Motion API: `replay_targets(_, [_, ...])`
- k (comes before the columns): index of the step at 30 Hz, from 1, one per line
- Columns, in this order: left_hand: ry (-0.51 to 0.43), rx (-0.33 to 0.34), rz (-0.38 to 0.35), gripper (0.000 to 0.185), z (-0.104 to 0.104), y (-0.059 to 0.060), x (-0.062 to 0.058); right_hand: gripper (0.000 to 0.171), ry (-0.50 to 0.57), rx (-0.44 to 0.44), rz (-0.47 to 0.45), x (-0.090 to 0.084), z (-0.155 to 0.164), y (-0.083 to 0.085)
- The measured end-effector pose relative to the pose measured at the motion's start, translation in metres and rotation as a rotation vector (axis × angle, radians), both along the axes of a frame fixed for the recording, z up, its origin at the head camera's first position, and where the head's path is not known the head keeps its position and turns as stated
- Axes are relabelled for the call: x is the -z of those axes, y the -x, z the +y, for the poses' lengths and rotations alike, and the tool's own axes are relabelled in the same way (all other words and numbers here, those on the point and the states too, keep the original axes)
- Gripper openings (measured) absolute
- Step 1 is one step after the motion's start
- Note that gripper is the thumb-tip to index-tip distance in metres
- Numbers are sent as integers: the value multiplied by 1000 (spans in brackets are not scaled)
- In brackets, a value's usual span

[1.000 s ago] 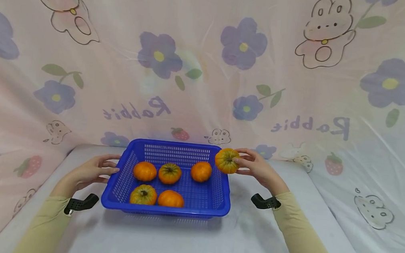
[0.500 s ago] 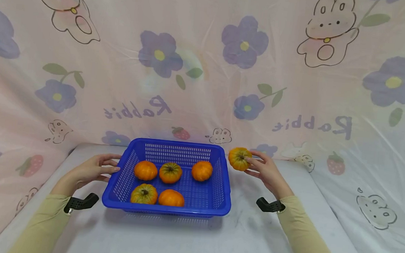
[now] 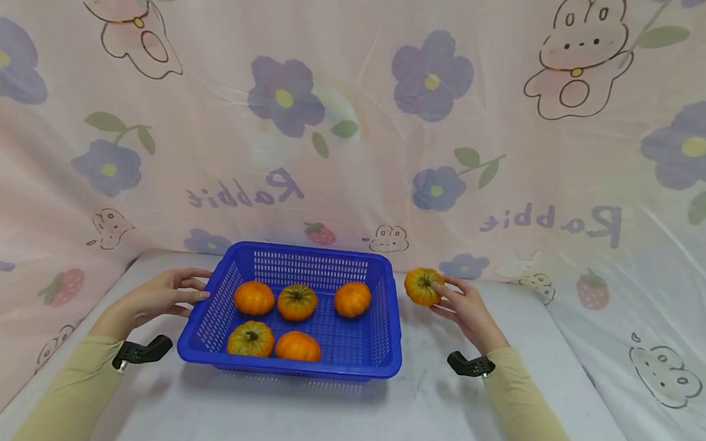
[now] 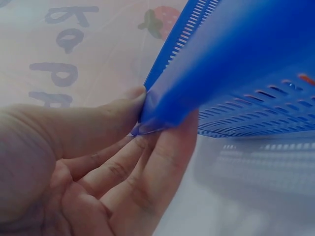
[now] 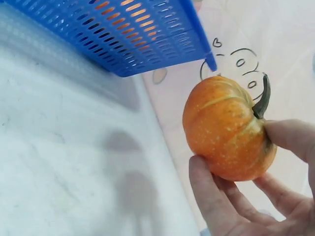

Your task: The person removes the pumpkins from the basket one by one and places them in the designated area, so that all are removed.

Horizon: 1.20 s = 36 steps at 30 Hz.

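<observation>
A blue plastic basket point(image 3: 340, 369) with slotted walls stands on the table, holding several small pumpkins point(image 3: 352, 299), some orange and some tinged green. At its left side my left hand point(image 3: 166, 297) pinches the rim; in the left wrist view the thumb lies on one side of the rim point(image 4: 162, 108) and the fingers below it. To the right of the basket, my right hand point(image 3: 467, 313) grips one orange-yellow pumpkin point(image 3: 423, 287) between thumb and fingers. The right wrist view shows this pumpkin point(image 5: 226, 130), with its dark curved stem, held above the table.
The white-covered table point(image 3: 366, 425) extends in front of the basket and to its right. Behind it hangs a pale curtain point(image 3: 356, 179) printed with flowers and rabbits. A black wrist mount point(image 3: 142, 353) sits on each forearm.
My right hand has carried the pumpkin from over the basket's right rim out to the right, then slightly lower. The left hand stays at the basket's rim, and the basket has not moved.
</observation>
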<state>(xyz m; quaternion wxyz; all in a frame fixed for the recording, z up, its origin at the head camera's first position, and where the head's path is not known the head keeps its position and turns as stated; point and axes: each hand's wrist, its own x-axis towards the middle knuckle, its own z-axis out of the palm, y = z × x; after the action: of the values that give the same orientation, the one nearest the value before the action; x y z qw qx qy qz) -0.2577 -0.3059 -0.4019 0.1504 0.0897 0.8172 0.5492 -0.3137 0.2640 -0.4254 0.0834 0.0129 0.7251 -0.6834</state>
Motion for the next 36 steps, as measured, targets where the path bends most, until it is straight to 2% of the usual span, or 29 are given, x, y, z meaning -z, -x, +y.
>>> replay_targets(8, [-3, -8, -14, 70, 2, -2, -3, 55, -34, 48, -31, 20, -1, 4])
replay_targets(16, [-17, -11, -25, 70, 5, -2, -3, 59, -53, 51, -41, 31, -1, 5])
replay_targets(26, [-3, -24, -26, 70, 4, -2, -3, 56, -23, 53, -61, 35, -6, 6])
replay_targets(36, [-17, -14, -39, 69, 3, -3, -4, 58, -54, 57, -85, 36, -10, 7])
